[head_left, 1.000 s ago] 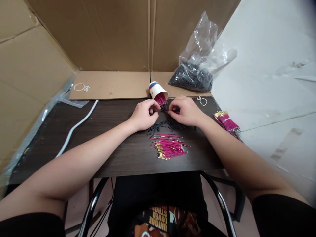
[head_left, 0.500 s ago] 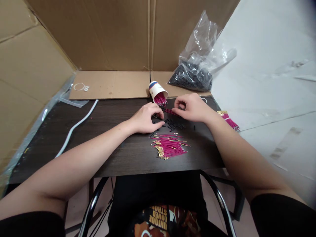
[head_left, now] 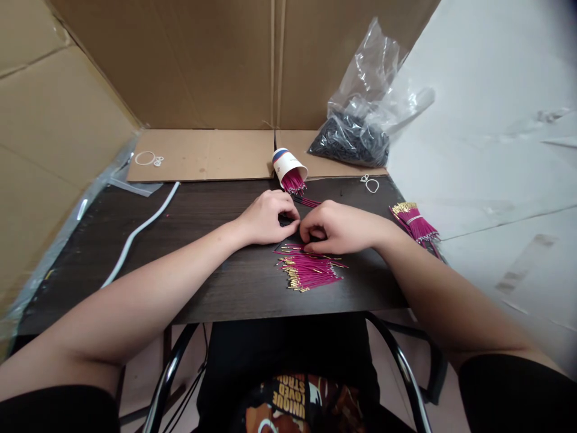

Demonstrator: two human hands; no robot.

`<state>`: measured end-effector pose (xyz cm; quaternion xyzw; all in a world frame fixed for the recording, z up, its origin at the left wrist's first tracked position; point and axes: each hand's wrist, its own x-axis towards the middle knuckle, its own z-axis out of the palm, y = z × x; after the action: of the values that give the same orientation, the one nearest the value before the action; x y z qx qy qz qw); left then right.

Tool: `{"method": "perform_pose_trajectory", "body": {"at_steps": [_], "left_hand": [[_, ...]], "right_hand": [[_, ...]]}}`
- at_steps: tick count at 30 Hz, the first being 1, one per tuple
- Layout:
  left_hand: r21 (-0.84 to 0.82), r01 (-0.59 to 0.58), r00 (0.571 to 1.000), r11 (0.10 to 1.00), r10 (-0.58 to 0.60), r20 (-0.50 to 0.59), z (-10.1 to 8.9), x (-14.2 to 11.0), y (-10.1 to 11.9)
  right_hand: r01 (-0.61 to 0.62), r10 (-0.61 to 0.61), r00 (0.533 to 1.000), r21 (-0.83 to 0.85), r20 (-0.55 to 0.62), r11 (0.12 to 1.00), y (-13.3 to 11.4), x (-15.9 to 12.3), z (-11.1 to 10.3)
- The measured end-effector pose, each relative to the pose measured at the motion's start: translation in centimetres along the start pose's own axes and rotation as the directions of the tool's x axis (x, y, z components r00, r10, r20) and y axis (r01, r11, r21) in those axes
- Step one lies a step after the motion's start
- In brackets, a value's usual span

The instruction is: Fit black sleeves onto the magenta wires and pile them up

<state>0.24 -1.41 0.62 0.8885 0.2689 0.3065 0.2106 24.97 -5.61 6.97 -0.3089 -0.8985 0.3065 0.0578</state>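
Observation:
My left hand (head_left: 270,218) rests over the middle of the table, thumb and fingertips brought together; whatever is between them is too small or hidden to name. Close against it is my right hand (head_left: 336,228), its fingers curled into a pinch at the far edge of a pile of magenta wires with gold ends (head_left: 311,270). What the right fingertips grip does not show. Small black tubes lie mostly hidden under both hands. Just beyond them, several magenta wires with black ends (head_left: 309,202) lie by a tipped paper cup (head_left: 288,165) full of magenta wires.
A clear plastic bag of black tubes (head_left: 354,141) stands at the back right. Banded magenta wires (head_left: 419,225) lie at the right edge. White elastic bands (head_left: 372,186) and a white cord (head_left: 144,227) are on the table (head_left: 216,288). Cardboard (head_left: 202,66) walls the back.
My right hand has moved down and left, from the black-ended wires beside the cup to the near pile, close to my left hand. The left hand has barely moved.

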Motion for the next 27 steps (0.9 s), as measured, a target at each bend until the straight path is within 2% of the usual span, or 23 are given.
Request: {"method": "perform_pose_trajectory", "body": {"at_steps": [3, 9, 17, 21, 27], "left_hand": [[0.036, -0.023, 1.0, 0.999, 0.024, -0.013, 0.2, 0.0, -0.2], [-0.027, -0.045, 0.997, 0.999, 0.043, -0.071, 0.4, 0.0, -0.2], [-0.162, 0.177, 0.969, 0.971, -0.2, -0.142, 0.2, 0.2, 0.3], [-0.197, 0.21, 0.957, 0.958, -0.242, -0.158, 0.2, 0.3, 0.2], [-0.214, 0.234, 0.943, 0.949, -0.275, -0.186, 0.7, 0.1, -0.2]], "right_hand": [[-0.021, 0.021, 0.999, -0.009, 0.043, 1.0, -0.2, 0.2, 0.2], [-0.044, 0.048, 0.998, -0.077, 0.049, 0.996, -0.9, 0.3, 0.5], [-0.035, 0.039, 0.999, -0.105, 0.033, 0.994, -0.9, 0.3, 0.5], [-0.018, 0.017, 1.0, -0.114, -0.013, 0.993, -0.5, 0.3, 0.7], [-0.011, 0.01, 1.0, -0.117, -0.003, 0.993, -0.4, 0.3, 0.9]]}}
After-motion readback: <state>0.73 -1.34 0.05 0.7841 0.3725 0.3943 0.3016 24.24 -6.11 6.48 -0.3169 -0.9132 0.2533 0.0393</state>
